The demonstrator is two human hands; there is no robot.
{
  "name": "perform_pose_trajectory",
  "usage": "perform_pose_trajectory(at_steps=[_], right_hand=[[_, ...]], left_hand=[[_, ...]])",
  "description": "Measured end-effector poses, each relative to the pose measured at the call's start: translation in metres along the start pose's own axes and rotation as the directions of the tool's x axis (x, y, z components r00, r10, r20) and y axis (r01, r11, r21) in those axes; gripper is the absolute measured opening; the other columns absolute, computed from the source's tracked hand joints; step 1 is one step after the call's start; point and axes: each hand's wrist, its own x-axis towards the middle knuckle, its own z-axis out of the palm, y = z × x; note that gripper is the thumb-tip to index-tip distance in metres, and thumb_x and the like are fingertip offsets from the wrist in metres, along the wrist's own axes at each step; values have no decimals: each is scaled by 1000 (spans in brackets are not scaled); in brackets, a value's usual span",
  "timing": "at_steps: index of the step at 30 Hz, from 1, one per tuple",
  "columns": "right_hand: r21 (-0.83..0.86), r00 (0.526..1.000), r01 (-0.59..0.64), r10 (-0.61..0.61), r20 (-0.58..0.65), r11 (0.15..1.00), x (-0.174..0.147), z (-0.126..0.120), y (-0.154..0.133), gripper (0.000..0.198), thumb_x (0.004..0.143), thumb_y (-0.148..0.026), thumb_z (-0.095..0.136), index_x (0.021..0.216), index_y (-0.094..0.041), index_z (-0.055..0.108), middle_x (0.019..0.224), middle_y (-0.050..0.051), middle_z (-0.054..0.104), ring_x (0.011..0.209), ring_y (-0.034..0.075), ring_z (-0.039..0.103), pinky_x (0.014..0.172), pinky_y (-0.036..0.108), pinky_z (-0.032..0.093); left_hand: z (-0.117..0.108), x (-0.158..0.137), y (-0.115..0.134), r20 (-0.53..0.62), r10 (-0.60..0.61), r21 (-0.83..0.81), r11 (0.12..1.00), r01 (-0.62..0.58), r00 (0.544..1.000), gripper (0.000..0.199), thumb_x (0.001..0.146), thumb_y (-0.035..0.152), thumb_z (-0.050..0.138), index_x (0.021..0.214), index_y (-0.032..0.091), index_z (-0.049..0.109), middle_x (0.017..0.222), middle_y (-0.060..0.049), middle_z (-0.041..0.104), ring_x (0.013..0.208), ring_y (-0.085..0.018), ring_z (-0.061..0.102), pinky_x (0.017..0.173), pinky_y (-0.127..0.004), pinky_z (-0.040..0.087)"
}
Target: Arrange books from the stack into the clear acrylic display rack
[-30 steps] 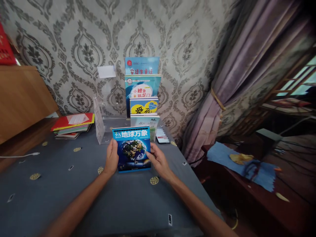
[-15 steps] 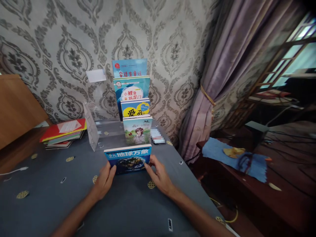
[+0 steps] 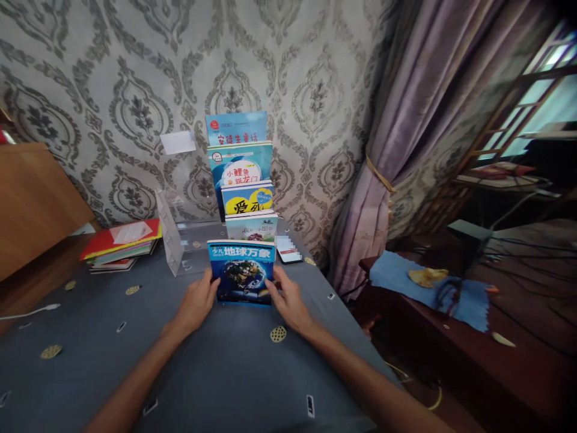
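In the head view, a dark grey-blue table (image 3: pixel 229 373) fills the lower left and centre of the frame, its surface printed with pale dotted ovals and small white labels. Behind it, a grey wall (image 3: pixel 295 42) with a damask pattern spans the top. A mauve curtain (image 3: pixel 406 108), gathered by a gold tie (image 3: pixel 380 175), hangs at upper right, with a barred window (image 3: pixel 505 129) beyond it. A wooden panel (image 3: pixel 40 207) stands at the left edge; near it lie a stack of coloured folders (image 3: pixel 126 243) and, lower, a white cable (image 3: pixel 33 311). At lower right, a blue cloth (image 3: pixel 390 273) lies on a dark red surface (image 3: pixel 455 355).

At the centre of the frame, a blue book (image 3: pixel 243 273) with a globe on its cover stands nearly upright, facing the camera, in front of a row of upright books (image 3: pixel 246 168); whether it touches them or the table cannot be told. Both forearms reach up from the bottom corners, converging. The left grip (image 3: pixel 198 300) pinches the book's left edge, thumb in front; the right grip (image 3: pixel 288 297) holds its right edge, thumb on the cover. A phone (image 3: pixel 288 251) lies just beyond the right grip.
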Motion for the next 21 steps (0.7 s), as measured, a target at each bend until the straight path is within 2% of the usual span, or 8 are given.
perform_pose_trajectory(at_steps=[2, 5, 9, 12, 17, 21], right_hand=[[7, 1000, -19, 19, -11, 1000, 6, 1, 8, 27, 99, -40, 45, 116, -22, 54, 92, 4, 67, 77, 20, 68, 69, 30, 53], [31, 999, -25, 26, -35, 999, 17, 2, 21, 30, 97, -41, 46, 118, -21, 54, 93, 5, 69, 83, 23, 70, 73, 33, 55], [47, 998, -19, 21, -56, 999, 32, 0, 38, 34, 95, -41, 46, 122, -21, 52, 104, 8, 71, 98, 25, 71, 81, 36, 57], [27, 998, -23, 25, -59, 999, 42, -4, 47, 35, 95, -41, 46, 122, -20, 53, 110, 10, 71, 101, 26, 70, 86, 38, 56], [-13, 999, 5, -6, -48, 1000, 61, -10, 55, 38, 94, -37, 45, 127, -20, 52, 113, 11, 70, 104, 25, 68, 90, 40, 55], [-31, 998, -3, 1, -70, 1000, 79, -13, 56, 39, 93, -37, 44, 126, -17, 53, 104, 11, 70, 92, 25, 69, 79, 39, 57]], left_hand=[[5, 11, 0, -4, -20, -35, 999, 19, 1000, 20, 99, 41, 35, 93, 25, 45, 70, 1, 56, 63, -20, 60, 61, -30, 42], [13, 26, 1, -34, -27, -83, 996, 24, 999, 17, 98, 39, 36, 92, 25, 44, 72, 2, 54, 63, -19, 58, 60, -28, 42], [22, 40, 3, -44, -40, -137, 990, 33, 998, 14, 98, 37, 39, 94, 25, 45, 74, 2, 53, 65, -18, 58, 61, -27, 43], [28, 47, 5, -58, -49, -154, 987, 40, 997, 12, 98, 34, 41, 92, 25, 45, 72, 2, 53, 63, -17, 57, 62, -26, 44], [32, 60, 10, -102, -55, -79, 996, 47, 993, 10, 99, 30, 42, 91, 25, 47, 72, 1, 56, 64, -18, 59, 63, -26, 43], [28, 72, 15, -114, -46, -22, 999, 44, 992, 10, 99, 30, 43, 93, 24, 48, 72, 0, 58, 67, -19, 61, 65, -27, 42]])
